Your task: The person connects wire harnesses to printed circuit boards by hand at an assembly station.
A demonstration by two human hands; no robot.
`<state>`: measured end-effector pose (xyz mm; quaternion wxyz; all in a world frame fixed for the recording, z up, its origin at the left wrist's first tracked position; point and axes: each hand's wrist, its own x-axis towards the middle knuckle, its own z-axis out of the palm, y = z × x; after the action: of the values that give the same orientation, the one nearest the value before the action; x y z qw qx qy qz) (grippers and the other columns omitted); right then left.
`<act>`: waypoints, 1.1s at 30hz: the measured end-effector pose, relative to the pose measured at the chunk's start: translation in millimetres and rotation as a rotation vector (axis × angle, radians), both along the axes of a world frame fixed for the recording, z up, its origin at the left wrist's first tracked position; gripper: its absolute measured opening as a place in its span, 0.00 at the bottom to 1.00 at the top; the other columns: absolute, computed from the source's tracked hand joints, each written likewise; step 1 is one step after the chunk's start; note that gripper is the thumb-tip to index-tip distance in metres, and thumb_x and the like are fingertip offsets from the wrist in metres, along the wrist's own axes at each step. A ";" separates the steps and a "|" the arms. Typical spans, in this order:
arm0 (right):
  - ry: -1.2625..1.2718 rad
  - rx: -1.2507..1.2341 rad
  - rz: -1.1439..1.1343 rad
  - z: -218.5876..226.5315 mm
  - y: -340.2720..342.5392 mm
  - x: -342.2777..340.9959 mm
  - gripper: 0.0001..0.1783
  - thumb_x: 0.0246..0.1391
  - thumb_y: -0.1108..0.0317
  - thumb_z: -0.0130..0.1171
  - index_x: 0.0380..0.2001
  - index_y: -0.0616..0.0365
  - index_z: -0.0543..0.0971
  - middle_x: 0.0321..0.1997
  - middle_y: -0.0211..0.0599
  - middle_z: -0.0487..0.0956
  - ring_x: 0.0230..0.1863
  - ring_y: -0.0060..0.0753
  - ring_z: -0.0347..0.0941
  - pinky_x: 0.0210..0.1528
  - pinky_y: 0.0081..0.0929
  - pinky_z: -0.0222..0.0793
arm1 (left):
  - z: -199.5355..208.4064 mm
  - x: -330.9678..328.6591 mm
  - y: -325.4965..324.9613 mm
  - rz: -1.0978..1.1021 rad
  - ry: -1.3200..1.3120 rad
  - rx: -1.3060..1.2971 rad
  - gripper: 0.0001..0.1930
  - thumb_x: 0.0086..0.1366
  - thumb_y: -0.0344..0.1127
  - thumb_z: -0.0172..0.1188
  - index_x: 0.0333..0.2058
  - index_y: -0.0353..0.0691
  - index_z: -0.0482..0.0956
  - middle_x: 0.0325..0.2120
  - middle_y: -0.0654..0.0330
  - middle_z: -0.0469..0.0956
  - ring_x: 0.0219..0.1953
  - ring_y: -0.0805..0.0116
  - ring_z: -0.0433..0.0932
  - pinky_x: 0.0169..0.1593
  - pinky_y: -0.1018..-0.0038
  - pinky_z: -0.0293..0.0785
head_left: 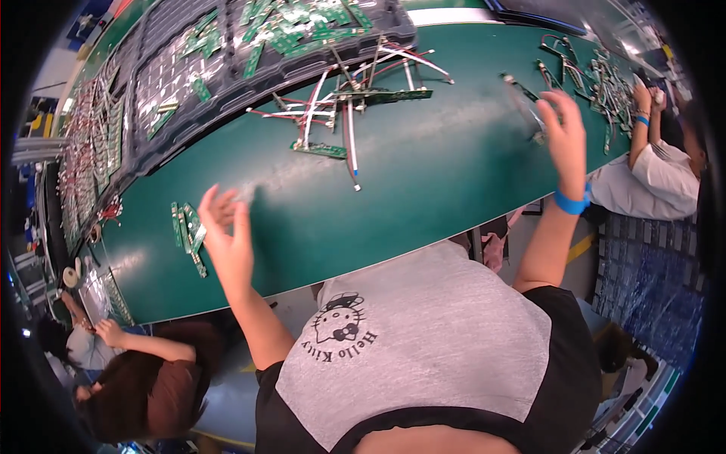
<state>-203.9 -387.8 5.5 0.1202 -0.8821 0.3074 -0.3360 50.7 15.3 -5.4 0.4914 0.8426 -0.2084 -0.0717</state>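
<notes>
My left hand (228,238) is over the left part of the green table, fingers apart and nothing visible in them. Beside it lie several narrow green circuit boards (181,227). My right hand (563,140) is raised at the right, its fingers curved and apart. Just left of its fingertips is a slim circuit board with wires (522,89), partly smeared. Between my hands, farther back, lies a loose pile of circuit boards with white, red and black cables (386,96). One wired board (321,150) lies at the near side of that pile.
A black compartment tray (144,140) with many green boards stands at the back left. Wired boards (91,144) are massed at the far left. Another heap (612,91) lies at the right, near a co-worker's hands (646,98). Another person (159,378) sits at the lower left.
</notes>
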 end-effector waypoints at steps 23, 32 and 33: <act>0.116 0.288 0.112 -52.8 26.5 117.0 0.08 0.47 0.65 0.55 0.30 0.57 0.76 0.16 0.38 0.71 0.20 0.30 0.67 0.25 0.26 0.63 | -42.8 85.1 120.4 0.492 -0.077 0.464 0.24 0.49 0.42 0.64 0.40 0.32 0.68 0.22 0.59 0.68 0.26 0.66 0.68 0.35 0.72 0.67; -0.433 0.613 0.569 31.3 54.6 82.8 0.07 0.51 0.73 0.51 0.27 0.68 0.73 0.31 0.33 0.67 0.32 0.23 0.62 0.34 0.17 0.57 | -34.1 84.1 119.6 0.518 -0.032 0.422 0.12 0.53 0.37 0.60 0.27 0.33 0.71 0.18 0.65 0.67 0.22 0.77 0.64 0.29 0.80 0.63; -0.434 0.613 0.569 33.9 54.3 77.8 0.07 0.51 0.73 0.51 0.27 0.68 0.73 0.31 0.33 0.67 0.32 0.23 0.62 0.34 0.17 0.57 | -34.1 84.4 121.1 0.514 -0.018 0.388 0.12 0.53 0.37 0.59 0.26 0.33 0.71 0.18 0.64 0.68 0.22 0.75 0.65 0.30 0.78 0.64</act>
<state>-126.1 -333.4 39.4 0.5238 -0.7647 0.1061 -0.3600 135.1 136.4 -39.5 0.3217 0.9462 0.0244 0.0238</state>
